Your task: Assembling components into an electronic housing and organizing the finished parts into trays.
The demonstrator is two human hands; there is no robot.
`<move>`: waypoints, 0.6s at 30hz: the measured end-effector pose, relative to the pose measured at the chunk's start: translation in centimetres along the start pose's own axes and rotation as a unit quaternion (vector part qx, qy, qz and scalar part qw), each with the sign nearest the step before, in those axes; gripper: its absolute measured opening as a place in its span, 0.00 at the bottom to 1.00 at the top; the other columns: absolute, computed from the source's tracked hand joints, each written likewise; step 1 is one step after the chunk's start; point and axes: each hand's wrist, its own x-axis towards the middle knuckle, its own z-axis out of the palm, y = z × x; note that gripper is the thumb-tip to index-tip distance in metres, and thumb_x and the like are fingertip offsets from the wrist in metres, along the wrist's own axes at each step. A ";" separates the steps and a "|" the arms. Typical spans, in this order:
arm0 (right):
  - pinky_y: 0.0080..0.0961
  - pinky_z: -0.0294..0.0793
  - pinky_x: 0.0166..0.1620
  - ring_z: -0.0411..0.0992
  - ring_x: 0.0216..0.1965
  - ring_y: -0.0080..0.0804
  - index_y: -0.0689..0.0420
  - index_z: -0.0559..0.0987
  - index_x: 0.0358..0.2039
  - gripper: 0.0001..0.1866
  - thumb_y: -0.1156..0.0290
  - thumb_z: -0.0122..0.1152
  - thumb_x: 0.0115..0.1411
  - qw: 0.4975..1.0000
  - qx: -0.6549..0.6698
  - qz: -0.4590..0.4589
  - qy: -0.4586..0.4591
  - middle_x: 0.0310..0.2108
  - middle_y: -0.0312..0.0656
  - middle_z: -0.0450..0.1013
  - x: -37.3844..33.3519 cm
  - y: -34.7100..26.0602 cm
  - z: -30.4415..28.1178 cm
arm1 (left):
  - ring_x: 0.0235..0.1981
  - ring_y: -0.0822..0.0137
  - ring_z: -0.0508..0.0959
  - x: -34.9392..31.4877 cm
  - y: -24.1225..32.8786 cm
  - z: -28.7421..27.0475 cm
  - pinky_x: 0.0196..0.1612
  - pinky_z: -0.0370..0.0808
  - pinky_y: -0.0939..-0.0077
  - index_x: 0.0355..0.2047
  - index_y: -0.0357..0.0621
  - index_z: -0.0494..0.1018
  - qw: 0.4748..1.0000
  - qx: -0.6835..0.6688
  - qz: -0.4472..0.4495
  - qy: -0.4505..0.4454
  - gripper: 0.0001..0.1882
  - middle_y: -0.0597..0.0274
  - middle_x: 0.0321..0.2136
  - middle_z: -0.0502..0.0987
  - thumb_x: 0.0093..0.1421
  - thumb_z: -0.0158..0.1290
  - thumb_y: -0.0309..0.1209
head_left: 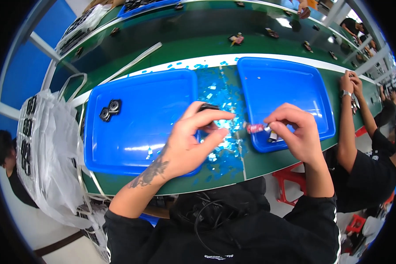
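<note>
My left hand is above the scrap-strewn strip between two blue trays. Its thumb and index finger are apart, and a small black part shows behind the index finger, seemingly held by the curled fingers. Over the front of the right tray, my right hand pinches a small piece with a red-pink cylindrical end. A black-and-white bit shows just below those fingertips. In the left tray lies a black part with two round openings.
Shiny blue film scraps litter the green bench. Behind a white rail, a dark conveyor belt carries several small assemblies. Plastic-wrapped black parts stand at left. A co-worker's hands are at the right; a red stool stands below.
</note>
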 end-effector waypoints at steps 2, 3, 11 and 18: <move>0.19 0.68 0.31 0.70 0.28 0.20 0.61 0.81 0.33 0.04 0.80 0.63 0.56 0.976 0.206 0.058 -0.043 0.27 0.36 0.74 -0.1 -1.6 1.3 | 0.42 0.69 0.73 -0.2 0.9 0.3 0.48 0.71 0.75 0.45 0.42 0.77 0.999 0.027 0.020 -0.030 0.16 0.60 0.43 0.70 0.54 0.58 0.22; 0.14 0.67 0.31 0.68 0.28 0.14 0.62 0.79 0.32 0.03 0.81 0.63 0.56 0.958 0.269 0.089 -0.039 0.27 0.33 0.74 -0.2 -2.2 2.1 | 0.43 0.66 0.74 -0.1 0.8 0.6 0.49 0.70 0.73 0.43 0.43 0.78 0.997 0.042 0.056 -0.042 0.16 0.58 0.42 0.71 0.52 0.62 0.24; 0.11 0.65 0.30 0.67 0.27 0.12 0.61 0.75 0.30 0.06 0.80 0.64 0.55 0.952 0.296 0.071 -0.026 0.27 0.32 0.72 0.7 -2.8 5.3 | 0.36 0.62 0.77 -0.4 -0.5 0.5 0.37 0.74 0.71 0.31 0.40 0.79 0.998 0.026 0.048 -0.022 0.07 0.58 0.34 0.75 0.52 0.62 0.29; 0.17 0.67 0.25 0.69 0.24 0.23 0.62 0.75 0.29 0.07 0.84 0.65 0.51 0.987 0.017 -0.137 0.080 0.27 0.40 0.71 1.0 -3.7 6.7 | 0.30 0.67 0.78 -0.4 -1.6 0.3 0.33 0.73 0.76 0.30 0.37 0.80 0.999 -0.019 -0.032 0.003 0.08 0.57 0.31 0.76 0.51 0.61 0.29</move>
